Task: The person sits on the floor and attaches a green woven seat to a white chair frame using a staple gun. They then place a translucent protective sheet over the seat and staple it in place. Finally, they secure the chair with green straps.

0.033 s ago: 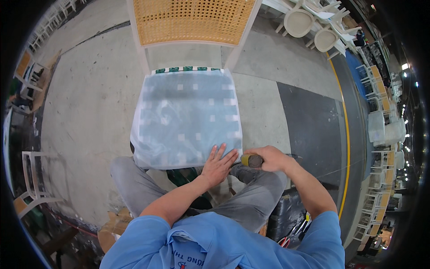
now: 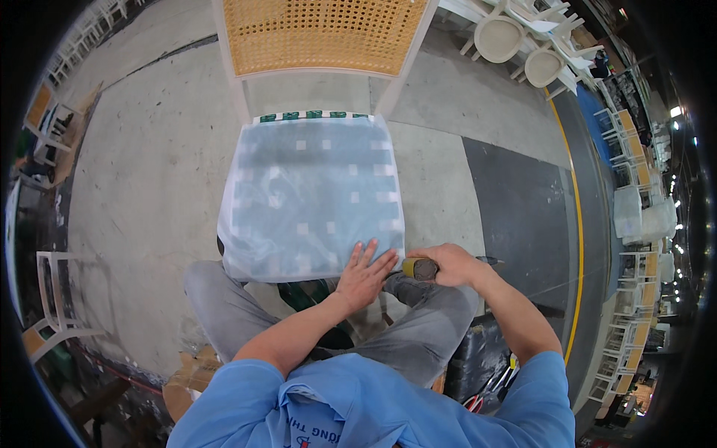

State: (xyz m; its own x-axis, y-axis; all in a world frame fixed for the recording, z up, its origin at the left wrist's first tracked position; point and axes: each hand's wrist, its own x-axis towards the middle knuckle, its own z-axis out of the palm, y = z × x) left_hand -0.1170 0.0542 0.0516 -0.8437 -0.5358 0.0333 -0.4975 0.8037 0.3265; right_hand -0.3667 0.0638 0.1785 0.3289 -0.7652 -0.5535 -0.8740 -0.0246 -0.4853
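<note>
The left hand (image 2: 364,274) lies open and flat, fingers spread and pointing away from the person, pressing on the near edge of a pale translucent sheet (image 2: 314,194) that covers the chair seat (image 2: 314,116). Its palm sits at the sheet's near right corner, and the bare forearm runs back from there toward the blue shirt (image 2: 373,411), the elbow bent and held low over the lap. The right hand (image 2: 448,265) is closed in a fist around the handle of a dark tool (image 2: 418,268), whose olive and black body sticks out of the fist toward the left hand and ends just beside the sheet's near right corner; whether the tool touches the sheet cannot be told. The right forearm comes in from the right of the seat, angled inward, wrist roughly level. Through the sheet a blue-grey webbing with lighter squares shows, and green strap ends peek out along the seat's far edge. Beyond the seat rises the chair's woven cane back (image 2: 321,33) in a white frame. The person's knees in grey trousers (image 2: 224,299) sit on either side of the seat's near edge, above a concrete floor (image 2: 142,172). More white chairs (image 2: 523,45) stand well apart, beyond the seat to the right.
</note>
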